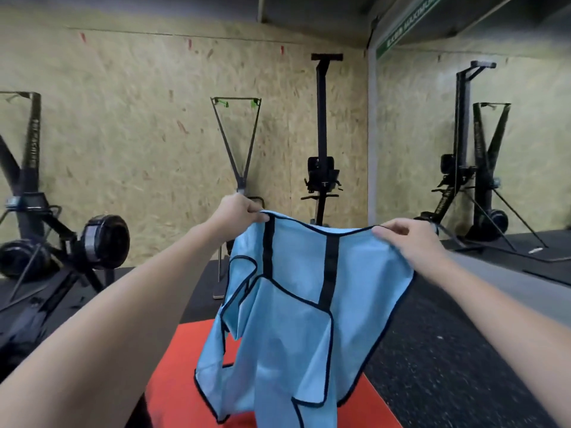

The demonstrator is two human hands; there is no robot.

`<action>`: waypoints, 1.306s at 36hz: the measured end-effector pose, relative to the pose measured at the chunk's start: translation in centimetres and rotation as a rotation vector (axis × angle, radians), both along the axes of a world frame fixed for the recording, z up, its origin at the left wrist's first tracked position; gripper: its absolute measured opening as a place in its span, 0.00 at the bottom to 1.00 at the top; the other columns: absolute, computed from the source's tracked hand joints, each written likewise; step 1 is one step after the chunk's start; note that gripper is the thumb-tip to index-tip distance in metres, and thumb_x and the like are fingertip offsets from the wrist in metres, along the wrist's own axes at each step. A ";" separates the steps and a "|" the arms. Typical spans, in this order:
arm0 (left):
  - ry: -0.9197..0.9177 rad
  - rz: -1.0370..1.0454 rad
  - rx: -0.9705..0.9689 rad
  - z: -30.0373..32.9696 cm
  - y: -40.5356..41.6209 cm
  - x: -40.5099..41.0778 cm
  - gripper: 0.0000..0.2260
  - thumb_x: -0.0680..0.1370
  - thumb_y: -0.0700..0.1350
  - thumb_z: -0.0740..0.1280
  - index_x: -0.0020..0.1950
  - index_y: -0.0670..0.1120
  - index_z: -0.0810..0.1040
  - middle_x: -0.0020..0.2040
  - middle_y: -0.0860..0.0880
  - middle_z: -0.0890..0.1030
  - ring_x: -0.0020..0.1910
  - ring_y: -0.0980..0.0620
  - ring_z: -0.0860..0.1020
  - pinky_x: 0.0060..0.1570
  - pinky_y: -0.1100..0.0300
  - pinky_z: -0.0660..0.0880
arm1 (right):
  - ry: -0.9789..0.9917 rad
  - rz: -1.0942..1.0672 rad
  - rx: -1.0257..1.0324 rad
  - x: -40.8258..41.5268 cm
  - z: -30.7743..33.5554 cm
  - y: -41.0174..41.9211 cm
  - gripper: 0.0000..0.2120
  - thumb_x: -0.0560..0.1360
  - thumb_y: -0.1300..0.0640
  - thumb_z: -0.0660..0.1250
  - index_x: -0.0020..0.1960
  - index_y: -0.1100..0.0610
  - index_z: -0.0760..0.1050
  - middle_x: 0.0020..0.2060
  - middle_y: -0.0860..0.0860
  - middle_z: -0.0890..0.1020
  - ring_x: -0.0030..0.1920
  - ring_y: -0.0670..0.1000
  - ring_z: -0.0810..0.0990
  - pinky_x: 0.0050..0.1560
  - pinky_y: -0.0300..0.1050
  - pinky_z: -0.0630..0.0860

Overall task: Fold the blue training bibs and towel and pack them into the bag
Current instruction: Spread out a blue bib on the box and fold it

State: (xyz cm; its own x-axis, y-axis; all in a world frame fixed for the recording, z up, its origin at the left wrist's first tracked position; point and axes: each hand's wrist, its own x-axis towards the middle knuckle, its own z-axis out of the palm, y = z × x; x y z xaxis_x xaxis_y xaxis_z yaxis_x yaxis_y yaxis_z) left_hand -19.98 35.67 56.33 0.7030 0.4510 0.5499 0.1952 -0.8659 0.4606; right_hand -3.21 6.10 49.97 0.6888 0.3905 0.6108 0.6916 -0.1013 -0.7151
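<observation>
Your left hand (236,211) and right hand (408,239), held apart, each pinch a top corner of the blue bib (293,319), hanging unfolded; folding and packing remain, no bag visible.

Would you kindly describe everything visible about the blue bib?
The blue bib is thin, light blue cloth edged with dark trim, with two black straps near its top. It hangs unfolded and creased above the red mat. The left hand and right hand each pinch its top edge.
</observation>
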 end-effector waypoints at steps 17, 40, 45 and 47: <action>0.628 0.262 -0.101 -23.9 14.7 -6.6 0.19 0.77 0.43 0.69 0.69 0.49 0.77 0.65 0.47 0.80 0.63 0.46 0.77 0.63 0.58 0.68 | 0.245 0.434 -0.682 -7.2 -21.9 17.3 0.17 0.72 0.52 0.76 0.60 0.52 0.79 0.47 0.47 0.83 0.44 0.43 0.80 0.39 0.29 0.72; 0.180 -0.017 -0.208 -41.7 -0.5 -6.2 0.18 0.75 0.41 0.72 0.65 0.47 0.80 0.59 0.49 0.82 0.59 0.50 0.78 0.63 0.56 0.72 | 0.245 0.130 -0.626 -7.0 -35.6 16.7 0.05 0.72 0.58 0.74 0.39 0.51 0.79 0.34 0.47 0.82 0.39 0.50 0.80 0.40 0.39 0.72; 0.096 -0.050 -0.266 -40.6 -0.6 -5.0 0.20 0.75 0.43 0.73 0.67 0.50 0.78 0.57 0.52 0.83 0.49 0.56 0.79 0.56 0.66 0.72 | 0.283 0.360 -0.413 -8.5 -33.4 16.7 0.07 0.74 0.61 0.74 0.45 0.48 0.83 0.37 0.40 0.85 0.39 0.39 0.83 0.40 0.29 0.74; 0.073 -0.075 -0.269 -40.1 -0.6 -4.7 0.19 0.75 0.41 0.73 0.66 0.49 0.79 0.54 0.53 0.83 0.45 0.62 0.77 0.51 0.75 0.69 | 0.272 0.373 -0.356 -8.6 -32.9 16.6 0.07 0.74 0.61 0.74 0.50 0.51 0.84 0.42 0.40 0.86 0.45 0.37 0.83 0.45 0.30 0.74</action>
